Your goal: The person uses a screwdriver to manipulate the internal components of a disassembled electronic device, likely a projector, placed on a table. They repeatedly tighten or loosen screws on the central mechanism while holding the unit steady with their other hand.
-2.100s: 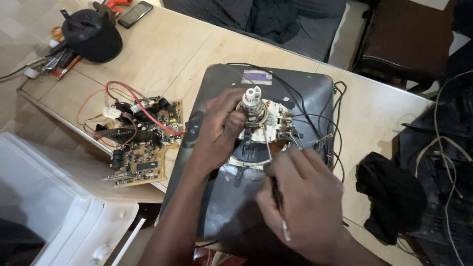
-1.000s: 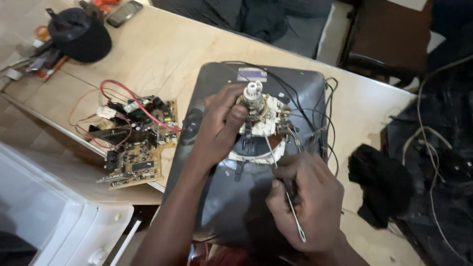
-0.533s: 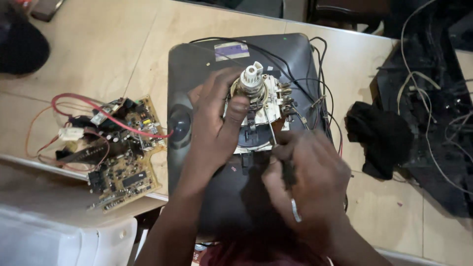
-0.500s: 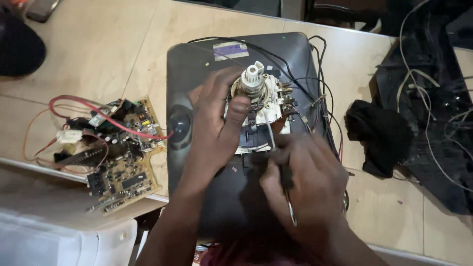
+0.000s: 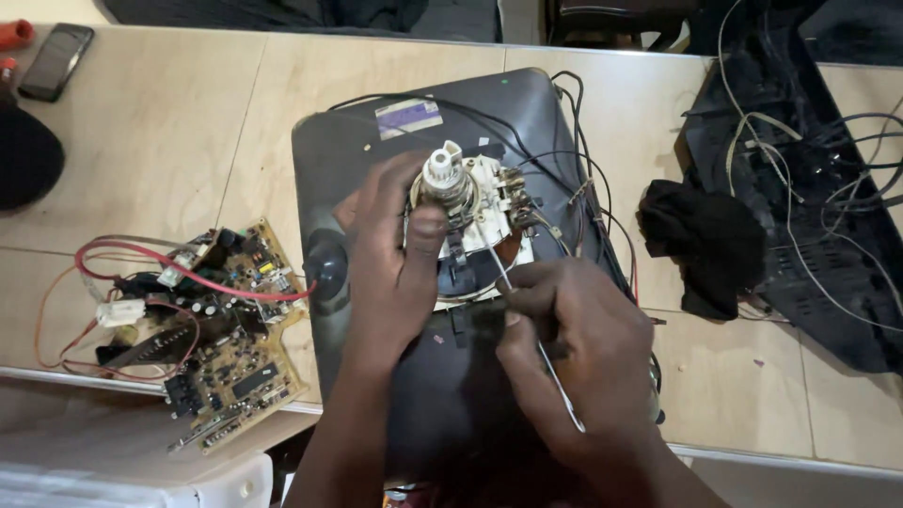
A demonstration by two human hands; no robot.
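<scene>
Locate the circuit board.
Head view, left side: the circuit board lies on the table edge, left of the picture tube, tethered by a red wire.

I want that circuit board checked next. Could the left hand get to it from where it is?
Probably yes. The left hand rests on the picture tube, and the circuit board lies just beside the tube with nothing between them.

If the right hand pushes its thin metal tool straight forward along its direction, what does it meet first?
Probably the yoke assembly on the picture tube's neck; the tool in the right hand already points there, though depth is unclear.
</scene>
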